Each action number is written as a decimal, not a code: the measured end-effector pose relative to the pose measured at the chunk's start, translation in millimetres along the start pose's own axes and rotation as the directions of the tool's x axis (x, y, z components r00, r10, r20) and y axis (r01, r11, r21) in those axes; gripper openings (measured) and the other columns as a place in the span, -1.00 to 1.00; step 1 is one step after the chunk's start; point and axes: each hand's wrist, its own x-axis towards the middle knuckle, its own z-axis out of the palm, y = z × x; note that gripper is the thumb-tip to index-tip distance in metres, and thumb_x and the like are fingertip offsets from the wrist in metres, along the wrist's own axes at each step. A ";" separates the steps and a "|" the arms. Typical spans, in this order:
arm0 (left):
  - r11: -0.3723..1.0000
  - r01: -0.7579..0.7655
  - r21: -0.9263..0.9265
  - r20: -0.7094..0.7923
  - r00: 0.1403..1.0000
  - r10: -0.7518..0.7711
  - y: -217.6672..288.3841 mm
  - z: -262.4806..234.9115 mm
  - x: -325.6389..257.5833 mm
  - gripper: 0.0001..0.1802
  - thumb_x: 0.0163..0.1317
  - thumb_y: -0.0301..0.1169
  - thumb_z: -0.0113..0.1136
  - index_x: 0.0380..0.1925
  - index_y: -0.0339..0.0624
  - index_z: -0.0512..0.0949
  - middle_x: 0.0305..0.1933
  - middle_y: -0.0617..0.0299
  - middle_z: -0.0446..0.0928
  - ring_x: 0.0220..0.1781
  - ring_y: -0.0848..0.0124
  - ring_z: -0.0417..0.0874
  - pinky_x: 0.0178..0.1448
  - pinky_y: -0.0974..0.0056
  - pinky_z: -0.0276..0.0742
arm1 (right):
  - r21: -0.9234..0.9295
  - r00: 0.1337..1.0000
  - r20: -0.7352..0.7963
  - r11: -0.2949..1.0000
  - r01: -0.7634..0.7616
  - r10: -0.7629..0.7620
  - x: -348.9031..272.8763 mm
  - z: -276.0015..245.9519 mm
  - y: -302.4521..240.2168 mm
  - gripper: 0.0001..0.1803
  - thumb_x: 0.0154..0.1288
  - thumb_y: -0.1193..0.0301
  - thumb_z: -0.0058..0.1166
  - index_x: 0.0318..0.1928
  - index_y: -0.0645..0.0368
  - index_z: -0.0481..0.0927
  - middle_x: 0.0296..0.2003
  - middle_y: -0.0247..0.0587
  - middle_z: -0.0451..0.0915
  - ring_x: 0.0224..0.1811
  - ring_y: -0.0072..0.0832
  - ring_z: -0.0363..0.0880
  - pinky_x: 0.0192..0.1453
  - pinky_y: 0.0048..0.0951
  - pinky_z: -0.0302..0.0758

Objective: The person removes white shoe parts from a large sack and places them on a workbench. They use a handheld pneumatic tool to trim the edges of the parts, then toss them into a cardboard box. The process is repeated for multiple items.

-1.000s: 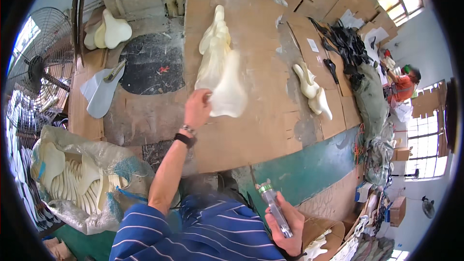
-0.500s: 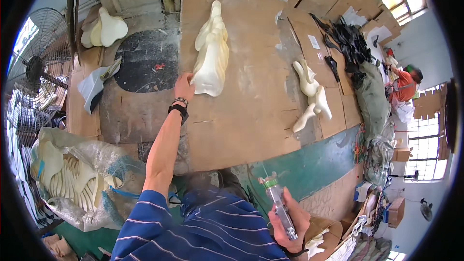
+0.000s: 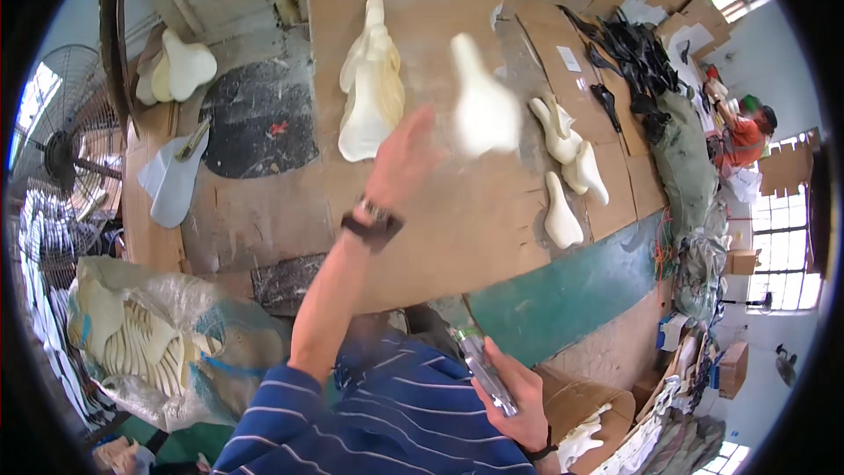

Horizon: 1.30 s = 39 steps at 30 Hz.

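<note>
My left hand (image 3: 406, 154), blurred by motion, reaches over the cardboard-covered table with its fingers stretched out and nothing in them. To its right, apart from the fingertips, is a smeared cream bicycle saddle pad (image 3: 482, 105), seemingly in motion. Just left of the hand lies a row of overlapping cream saddle pads (image 3: 371, 114). Further right, several loose pads (image 3: 563, 141) rest in a small group, with another single pad (image 3: 561, 215) nearer to me. Close to my body, my right hand (image 3: 520, 396) is wrapped round a silver tube-shaped tool (image 3: 488, 371) with a green collar.
Black saddle covers (image 3: 629, 62) are heaped at the far right of the cardboard-covered table (image 3: 431, 246). A sack of pale pads (image 3: 145, 347) stands at lower left, below a large fan (image 3: 61, 127). More pads (image 3: 189, 66) stand at back left. A co-worker (image 3: 743, 136) is at right.
My left hand has moved right, away from the row of pads. One pad now shows blurred on its right. The loose pads at right have shifted apart. The tool remains in my right hand.
</note>
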 end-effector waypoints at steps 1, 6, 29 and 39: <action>1.000 -0.004 -0.026 -0.001 1.000 0.004 14.2 1.3 18.9 -0.46 0.29 -0.40 0.38 0.28 -0.24 0.55 0.23 0.09 0.63 0.30 0.33 0.61 0.38 0.24 0.48 | -0.001 1.000 0.015 1.000 0.006 -0.006 2.0 -2.0 1.8 -0.32 0.20 0.66 0.34 0.37 0.35 0.50 -0.20 0.04 0.71 -0.23 -0.21 0.73 -0.09 -0.38 0.62; 0.864 0.099 0.493 -0.344 0.935 0.090 -52.9 -80.4 54.8 -0.57 0.25 -0.63 0.17 0.14 -0.16 0.63 0.12 0.05 0.71 0.19 0.17 0.71 0.22 0.15 0.60 | -0.002 1.000 -0.015 1.000 0.013 -0.013 9.7 -12.4 -7.0 -0.30 0.15 0.65 0.36 0.36 0.33 0.52 -0.20 0.04 0.71 -0.26 -0.21 0.73 -0.12 -0.40 0.61; 0.715 0.238 0.658 -0.313 0.949 -0.027 -87.0 -123.7 112.1 -0.64 0.36 -0.46 0.25 0.15 -0.22 0.61 0.10 0.02 0.70 0.13 0.18 0.73 0.21 0.17 0.60 | -0.017 0.997 -0.078 1.000 0.004 -0.005 59.2 -16.6 -14.5 -0.30 0.10 0.65 0.36 0.33 0.38 0.54 -0.25 0.05 0.70 -0.26 -0.20 0.73 -0.10 -0.40 0.61; 0.630 0.267 0.729 -0.201 0.964 -0.176 -169.3 -121.0 54.1 -0.64 0.10 -0.46 0.37 -0.05 -0.22 0.64 -0.14 0.03 0.69 -0.10 0.16 0.74 -0.04 0.13 0.65 | 0.008 0.964 -0.258 0.998 0.063 -0.059 64.6 -20.1 -7.4 -0.33 0.19 0.56 0.34 0.33 0.46 0.51 -0.29 0.01 0.74 -0.33 -0.35 0.76 -0.13 -0.40 0.64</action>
